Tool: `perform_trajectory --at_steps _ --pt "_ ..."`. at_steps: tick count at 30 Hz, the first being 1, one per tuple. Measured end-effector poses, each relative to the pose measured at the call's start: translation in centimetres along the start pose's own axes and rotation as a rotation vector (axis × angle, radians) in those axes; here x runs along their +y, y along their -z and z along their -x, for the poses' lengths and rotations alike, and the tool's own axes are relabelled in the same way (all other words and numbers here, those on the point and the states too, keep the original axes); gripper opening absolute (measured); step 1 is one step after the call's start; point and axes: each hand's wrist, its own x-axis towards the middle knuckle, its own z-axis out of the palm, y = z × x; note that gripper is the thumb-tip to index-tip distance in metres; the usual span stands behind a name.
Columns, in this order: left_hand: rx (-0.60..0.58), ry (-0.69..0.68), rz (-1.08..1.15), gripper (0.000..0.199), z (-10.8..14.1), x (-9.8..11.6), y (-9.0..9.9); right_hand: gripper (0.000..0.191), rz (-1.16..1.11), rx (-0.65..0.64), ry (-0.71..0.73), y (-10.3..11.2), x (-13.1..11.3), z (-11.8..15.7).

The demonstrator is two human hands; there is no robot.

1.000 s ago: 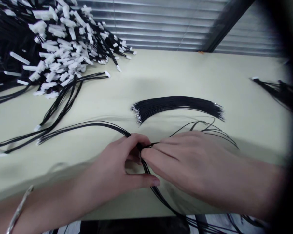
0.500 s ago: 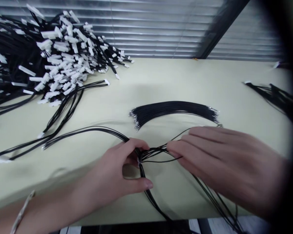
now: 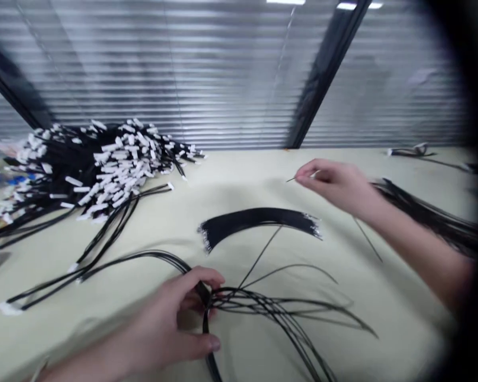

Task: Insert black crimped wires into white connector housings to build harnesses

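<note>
My left hand [image 3: 183, 313] is curled round a bundle of thin black wires [image 3: 263, 303] near the front of the table, its thumb held apart from the fingers. From that grip, loose wire ends fan out to the right, and other strands run left and down. My right hand [image 3: 322, 178] is raised at the right, fingertips pinched on a thin black wire [image 3: 290, 179] whose tip pokes out leftward. A stretch of wire also shows below the right forearm. Between the hands lies a flat row of short black wires [image 3: 258, 220] with bare metal terminals at both ends.
A large heap of black cables with white connectors [image 3: 119, 164] fills the back left. Several connectored cables [image 3: 107, 233] lie in front of it. More black cables [image 3: 430, 212] rest at the right. A window with blinds [image 3: 223, 79] stands behind the pale table [image 3: 239, 175].
My right hand has left the wire bundle and moved up and away with a single wire in its fingertips. My left hand keeps its grip. The camera view has tilted upward.
</note>
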Motion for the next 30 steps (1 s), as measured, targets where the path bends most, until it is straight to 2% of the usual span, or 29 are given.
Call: perform_trajectory --at_steps 4,9,12,15,18,23,27,30 --pt "-0.046 -0.019 -0.077 0.050 0.0 0.7 0.2 0.026 -0.122 -0.033 -0.042 -4.7 -2.1 -2.6" --pt "0.013 -0.200 -0.083 0.028 -0.9 -0.6 0.3 0.019 -0.284 -0.211 0.103 -10.8 -6.0 -5.5" --pt "0.061 -0.224 -0.082 0.019 -1.2 -0.8 0.7 0.020 -0.336 -0.285 0.172 -12.7 -7.0 -6.1" --pt "0.108 -0.268 -0.019 0.022 -1.0 0.3 1.3 0.022 -0.389 -0.281 0.156 -12.0 -7.0 -5.4" --pt "0.197 -0.375 0.095 0.027 -0.4 1.8 1.6 0.019 -0.497 -0.280 0.109 -9.6 -7.7 -3.5" --pt "0.367 -0.557 0.232 0.034 0.4 3.7 0.9 0.026 -0.812 -0.364 0.064 -6.2 -11.9 0.0" --pt "0.455 -0.672 0.271 0.029 -0.3 4.1 -0.5 0.038 -1.068 -0.347 -0.001 -6.2 -15.1 1.4" --pt "0.487 -0.801 0.301 0.022 -1.4 4.1 -1.6 0.029 -1.145 -0.252 -0.103 -6.4 -16.0 1.7"
